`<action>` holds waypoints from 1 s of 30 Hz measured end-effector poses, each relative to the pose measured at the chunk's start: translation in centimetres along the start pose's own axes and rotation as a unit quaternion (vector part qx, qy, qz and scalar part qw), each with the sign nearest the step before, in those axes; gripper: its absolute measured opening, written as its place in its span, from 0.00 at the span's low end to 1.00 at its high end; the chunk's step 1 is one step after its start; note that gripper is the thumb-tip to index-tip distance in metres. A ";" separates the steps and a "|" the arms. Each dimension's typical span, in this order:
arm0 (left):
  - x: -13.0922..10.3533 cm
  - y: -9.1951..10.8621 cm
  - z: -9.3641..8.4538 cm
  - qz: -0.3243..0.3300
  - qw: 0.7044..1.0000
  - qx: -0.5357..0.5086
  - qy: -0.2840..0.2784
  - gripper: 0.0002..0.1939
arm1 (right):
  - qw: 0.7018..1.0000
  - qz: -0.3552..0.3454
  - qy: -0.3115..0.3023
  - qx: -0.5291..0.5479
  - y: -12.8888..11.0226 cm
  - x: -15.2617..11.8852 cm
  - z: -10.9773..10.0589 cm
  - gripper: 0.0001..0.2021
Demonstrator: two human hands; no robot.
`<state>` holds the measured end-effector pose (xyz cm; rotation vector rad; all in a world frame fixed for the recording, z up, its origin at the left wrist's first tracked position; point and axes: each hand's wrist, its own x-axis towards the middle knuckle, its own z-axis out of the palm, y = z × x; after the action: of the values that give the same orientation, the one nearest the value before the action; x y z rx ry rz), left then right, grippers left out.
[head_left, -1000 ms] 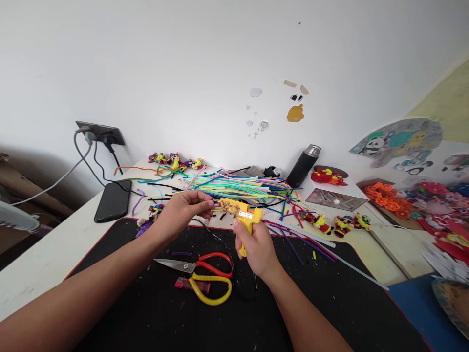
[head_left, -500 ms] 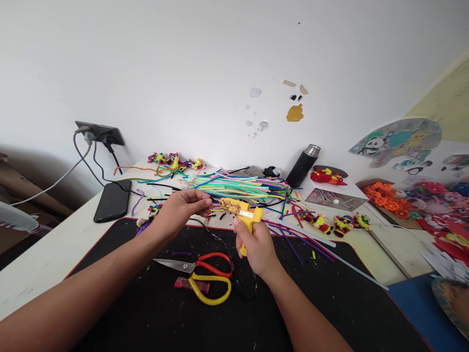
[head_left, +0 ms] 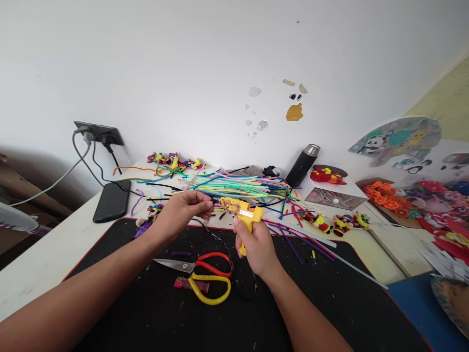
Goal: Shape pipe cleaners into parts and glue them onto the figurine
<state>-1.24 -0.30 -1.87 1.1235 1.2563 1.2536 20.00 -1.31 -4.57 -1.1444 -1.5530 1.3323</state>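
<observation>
Barely a shift this half-second | right hand [head_left: 258, 247] wrapped round the yellow glue gun [head_left: 236, 208], raised above the mat's [head_left: 311, 303] far edge | left hand [head_left: 186, 209] pinched closed just beside the nozzle [head_left: 222, 201], any catch too small to tell | work looks held steady there
</observation>
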 end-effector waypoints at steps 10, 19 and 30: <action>0.1 -0.3 -0.2 0.008 1.000 0.007 0.001 0.20 | 1.000 0.004 0.006 -0.002 -0.2 -0.2 0.0 0.29; 0.3 -0.6 -0.6 0.015 1.000 -0.012 0.002 0.20 | 1.000 0.001 0.007 -0.007 -0.2 0.1 -0.1 0.28; 0.0 -0.1 -0.3 0.013 1.000 -0.004 0.017 0.21 | 1.000 -0.004 0.002 -0.005 0.0 0.0 -0.1 0.27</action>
<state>-1.53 -0.28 -1.99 1.1205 1.2644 1.3007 20.08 -1.30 -4.58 -1.1454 -1.5610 1.3190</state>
